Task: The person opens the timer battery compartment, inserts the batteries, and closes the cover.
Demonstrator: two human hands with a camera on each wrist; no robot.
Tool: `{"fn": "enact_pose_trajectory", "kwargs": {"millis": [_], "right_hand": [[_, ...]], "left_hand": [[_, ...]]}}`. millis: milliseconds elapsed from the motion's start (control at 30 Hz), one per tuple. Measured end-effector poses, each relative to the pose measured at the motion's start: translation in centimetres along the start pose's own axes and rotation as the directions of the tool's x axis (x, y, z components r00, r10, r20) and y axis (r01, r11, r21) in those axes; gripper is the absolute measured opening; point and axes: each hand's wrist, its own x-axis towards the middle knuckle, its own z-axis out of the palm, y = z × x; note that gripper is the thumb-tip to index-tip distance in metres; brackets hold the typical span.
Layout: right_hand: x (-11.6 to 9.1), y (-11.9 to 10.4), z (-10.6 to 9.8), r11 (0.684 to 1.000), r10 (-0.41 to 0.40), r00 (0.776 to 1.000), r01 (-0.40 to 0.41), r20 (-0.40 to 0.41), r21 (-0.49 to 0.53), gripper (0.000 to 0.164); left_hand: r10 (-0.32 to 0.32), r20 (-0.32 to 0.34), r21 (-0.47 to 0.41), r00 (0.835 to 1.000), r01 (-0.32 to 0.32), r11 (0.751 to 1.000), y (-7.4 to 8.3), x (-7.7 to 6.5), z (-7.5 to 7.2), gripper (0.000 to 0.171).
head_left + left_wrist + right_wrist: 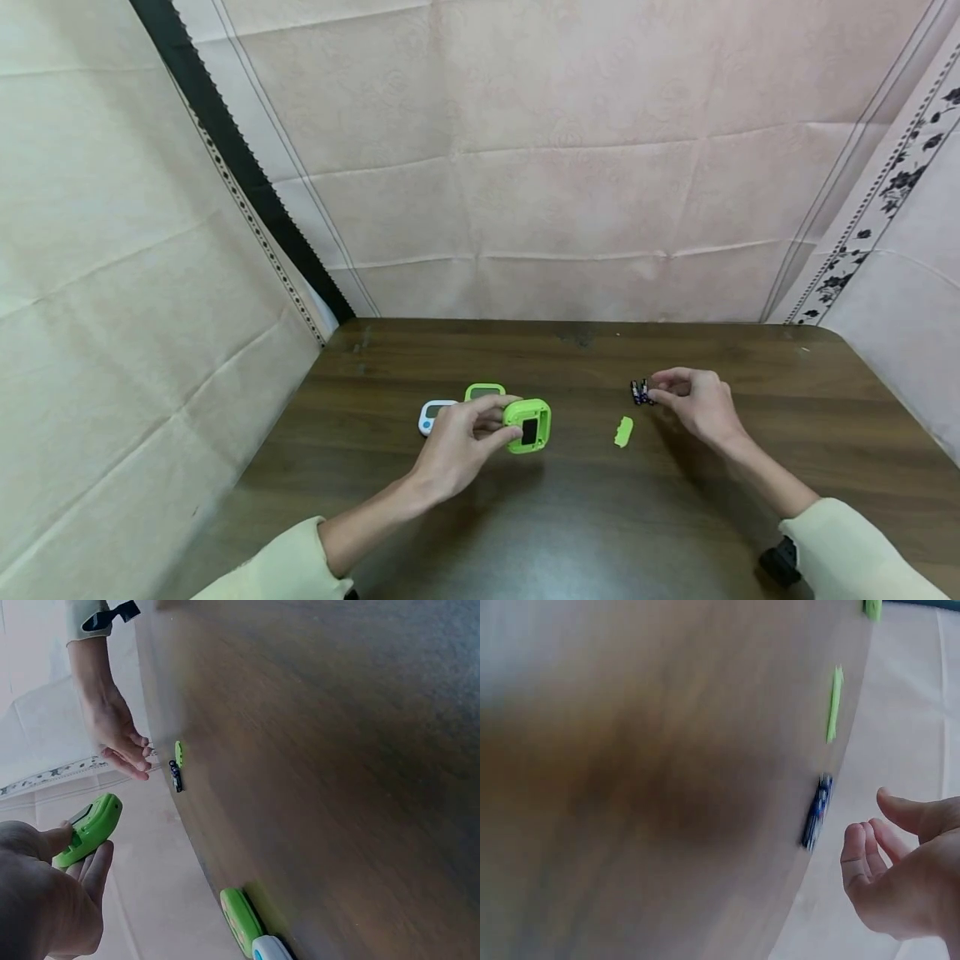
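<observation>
My left hand (457, 446) pinches a lime-green rounded handheld device (539, 407) by its left edge. A dark rectangular recess shows in its upturned face, and it is held above the table in the left wrist view. My right hand (701, 406) hovers beside a few small dark batteries (640, 392) at the right of the table. In the right wrist view its thumb and fingers (853, 855) are parted, with nothing between them. A thin lime-green battery cover (623, 432) lies on the table just in front of the batteries.
Behind my left hand lie a second green device (480, 389) and a white one (429, 414), both with grey screens and partly hidden by the hand. The brown wooden table (585, 517) ends at a pale cloth backdrop (562, 167).
</observation>
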Motion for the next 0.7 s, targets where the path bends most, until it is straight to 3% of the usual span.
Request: {"fn": "enact_pose_trajectory", "kwargs": {"millis": [167,367,700], "right_hand": [[0.8,1.7,-1.2,0.998,0.058,0.996,-0.057,0.075,-0.017,0.037],[1.2,3.0,-1.2,0.99,0.141,0.974,-0.139,0.176,-0.026,0.056],[1.8,3.5,-0.4,0.992,0.124,0.973,-0.118,0.192,-0.043,0.058]], "left_hand": [[0.013,0.005,-0.012,1.0,-0.013,1.0,0.4,0.3,0.1,0.037],[-0.012,0.024,-0.02,1.0,0.013,1.0,1.0,0.6,0.2,0.038],[-0.013,0.027,-0.003,1.0,0.013,1.0,0.8,0.7,0.4,0.037]]}}
